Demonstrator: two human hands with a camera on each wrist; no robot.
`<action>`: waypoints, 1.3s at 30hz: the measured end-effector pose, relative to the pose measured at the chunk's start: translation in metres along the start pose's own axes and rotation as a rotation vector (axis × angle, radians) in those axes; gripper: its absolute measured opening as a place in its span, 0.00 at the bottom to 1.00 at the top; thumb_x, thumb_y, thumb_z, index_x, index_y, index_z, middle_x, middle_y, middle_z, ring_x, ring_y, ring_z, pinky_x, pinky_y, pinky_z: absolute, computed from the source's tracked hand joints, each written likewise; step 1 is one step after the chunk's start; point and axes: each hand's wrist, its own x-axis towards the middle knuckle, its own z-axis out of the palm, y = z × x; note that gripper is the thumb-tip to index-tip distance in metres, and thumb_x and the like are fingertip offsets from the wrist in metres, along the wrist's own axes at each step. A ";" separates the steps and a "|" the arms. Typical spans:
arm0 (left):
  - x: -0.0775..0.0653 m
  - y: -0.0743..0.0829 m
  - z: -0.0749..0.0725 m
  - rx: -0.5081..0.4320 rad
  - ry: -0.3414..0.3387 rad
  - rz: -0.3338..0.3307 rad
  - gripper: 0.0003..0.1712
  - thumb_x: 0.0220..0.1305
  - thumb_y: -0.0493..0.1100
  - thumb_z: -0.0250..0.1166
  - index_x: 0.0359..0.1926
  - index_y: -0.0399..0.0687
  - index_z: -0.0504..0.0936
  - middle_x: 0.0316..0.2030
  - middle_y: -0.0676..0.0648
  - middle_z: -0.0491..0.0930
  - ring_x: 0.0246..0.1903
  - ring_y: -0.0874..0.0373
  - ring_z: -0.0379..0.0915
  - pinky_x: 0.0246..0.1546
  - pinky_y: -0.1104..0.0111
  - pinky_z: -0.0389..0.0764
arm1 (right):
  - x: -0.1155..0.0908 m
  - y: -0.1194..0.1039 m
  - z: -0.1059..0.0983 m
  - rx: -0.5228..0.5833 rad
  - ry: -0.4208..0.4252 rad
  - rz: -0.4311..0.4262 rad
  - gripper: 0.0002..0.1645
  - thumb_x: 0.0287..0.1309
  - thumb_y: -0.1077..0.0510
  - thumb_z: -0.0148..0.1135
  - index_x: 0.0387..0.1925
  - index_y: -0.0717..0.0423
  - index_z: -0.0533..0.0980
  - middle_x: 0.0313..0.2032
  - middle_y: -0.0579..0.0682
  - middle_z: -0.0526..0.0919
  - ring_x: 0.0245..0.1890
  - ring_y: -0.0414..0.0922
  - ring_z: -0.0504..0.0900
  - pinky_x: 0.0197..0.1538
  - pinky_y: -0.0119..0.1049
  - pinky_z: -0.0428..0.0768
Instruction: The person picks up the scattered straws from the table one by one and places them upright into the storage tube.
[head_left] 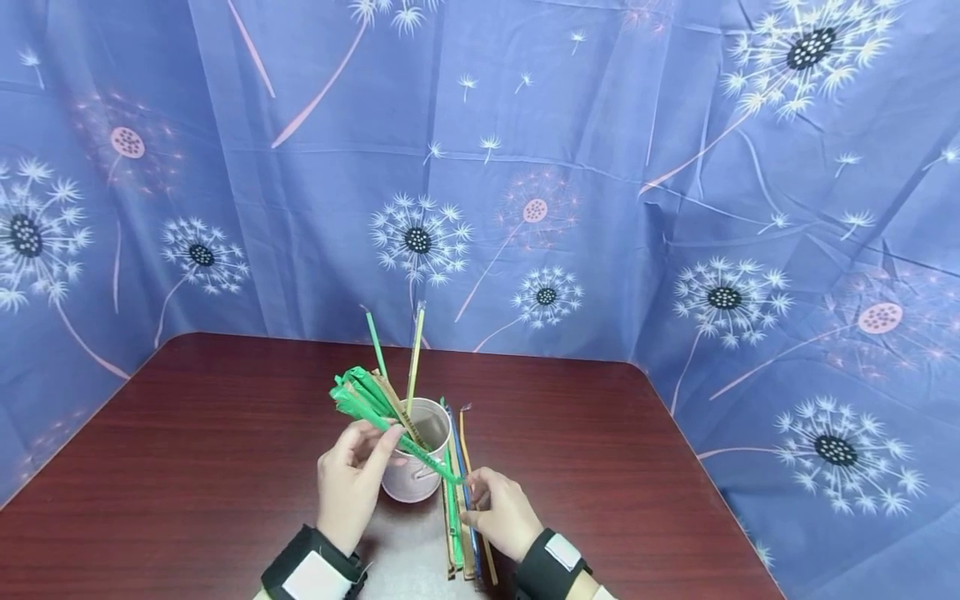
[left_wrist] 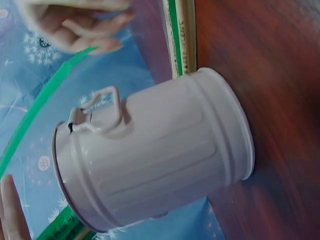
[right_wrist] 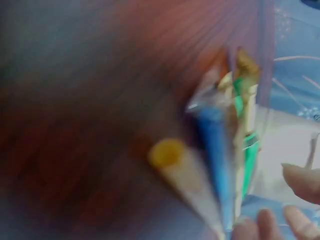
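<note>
My left hand (head_left: 352,479) pinches a long green wrapped stick (head_left: 427,457) between thumb and fingers, over the rim of a pale pink metal pail (left_wrist: 160,155) with a wire side handle. The stick slants down to the right, its tip right at the fingertips of my right hand (head_left: 504,512). In the right wrist view, that hand's thumb and fingers are apart. A bunch of green wrapped sticks (head_left: 360,390) leans out of the pail beside my left hand, along with brown sticks (head_left: 390,400). A yellow stick (head_left: 416,358) and a thinner green one (head_left: 377,342) rise at the back.
Right of the pail, several long sticks lie side by side on the dark red wooden table (head_left: 187,450), among them a blue one (right_wrist: 215,150) and a yellow-ended one (right_wrist: 170,155). Behind the table hangs a blue dandelion-print cloth (head_left: 315,208).
</note>
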 end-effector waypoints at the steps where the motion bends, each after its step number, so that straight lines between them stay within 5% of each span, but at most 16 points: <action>1: 0.001 0.000 -0.001 -0.008 0.012 0.014 0.03 0.64 0.31 0.66 0.37 0.35 0.81 0.31 0.40 0.86 0.23 0.65 0.83 0.23 0.68 0.86 | 0.000 0.003 0.000 -0.019 -0.012 0.007 0.21 0.44 0.65 0.74 0.42 0.62 0.77 0.30 0.50 0.79 0.29 0.38 0.76 0.32 0.29 0.74; 8: 0.007 -0.003 -0.007 -0.144 0.079 0.042 0.05 0.71 0.30 0.57 0.41 0.27 0.71 0.36 0.51 0.84 0.27 0.66 0.83 0.23 0.67 0.86 | 0.001 0.015 0.001 -0.087 -0.095 0.052 0.25 0.43 0.62 0.77 0.44 0.62 0.76 0.30 0.48 0.74 0.30 0.40 0.70 0.32 0.33 0.71; 17: 0.014 -0.006 -0.013 -0.299 0.157 0.117 0.05 0.75 0.33 0.49 0.49 0.42 0.67 0.40 0.50 0.78 0.29 0.64 0.82 0.26 0.71 0.86 | 0.002 0.018 -0.002 -0.139 -0.048 0.061 0.24 0.43 0.63 0.75 0.44 0.62 0.76 0.32 0.51 0.75 0.33 0.45 0.74 0.38 0.38 0.75; 24: 0.012 -0.008 -0.012 -0.043 0.161 0.094 0.08 0.72 0.31 0.56 0.44 0.26 0.70 0.37 0.59 0.81 0.26 0.70 0.81 0.25 0.73 0.85 | 0.003 0.021 -0.002 -0.164 -0.005 0.060 0.21 0.44 0.65 0.72 0.42 0.60 0.76 0.34 0.52 0.77 0.36 0.46 0.74 0.42 0.40 0.77; 31: 0.009 -0.013 -0.009 0.205 0.147 0.064 0.03 0.63 0.33 0.67 0.36 0.36 0.82 0.32 0.53 0.80 0.25 0.75 0.76 0.22 0.78 0.82 | 0.004 0.025 -0.003 -0.108 -0.032 0.071 0.20 0.45 0.70 0.70 0.42 0.63 0.74 0.33 0.53 0.78 0.34 0.45 0.75 0.34 0.34 0.78; 39: 0.005 -0.027 -0.008 0.395 0.109 0.083 0.09 0.55 0.39 0.74 0.26 0.44 0.82 0.27 0.52 0.77 0.23 0.72 0.68 0.24 0.81 0.71 | 0.002 0.027 -0.002 0.015 -0.060 0.109 0.21 0.46 0.74 0.67 0.44 0.68 0.72 0.29 0.55 0.75 0.25 0.43 0.77 0.17 0.29 0.80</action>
